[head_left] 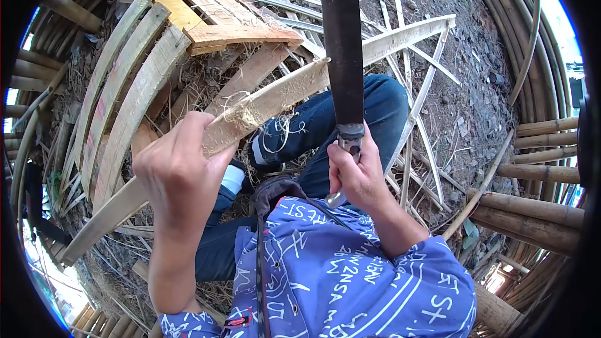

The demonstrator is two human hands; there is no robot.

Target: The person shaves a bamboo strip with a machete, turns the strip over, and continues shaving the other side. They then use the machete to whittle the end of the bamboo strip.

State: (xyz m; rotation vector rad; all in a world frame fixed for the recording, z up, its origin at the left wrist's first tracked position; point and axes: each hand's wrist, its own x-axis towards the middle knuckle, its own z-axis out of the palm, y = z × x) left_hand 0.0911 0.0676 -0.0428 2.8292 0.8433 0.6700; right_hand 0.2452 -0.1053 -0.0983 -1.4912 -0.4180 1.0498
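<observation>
My left hand (178, 166) is wrapped round a long split bamboo strip (288, 92), which runs slantwise from the lower left to the upper right across my legs. Its pale inner face is turned up, with a rough, shaved patch and curled fibres just beyond my fingers. In my right hand (360, 172) is the handle of a machete (343, 44). The broad dark blade points up and away from me, overlapping the strip in this view. A raised sliver stands at the strip's edge just left of the blade.
A wooden crate frame (244, 34) of slats stands at the upper left. Thin split strips (421, 97) lie crisscrossed on the littered ground (460, 112). Bamboo poles (538, 209) line the right side, and more poles (72, 9) stand at the left.
</observation>
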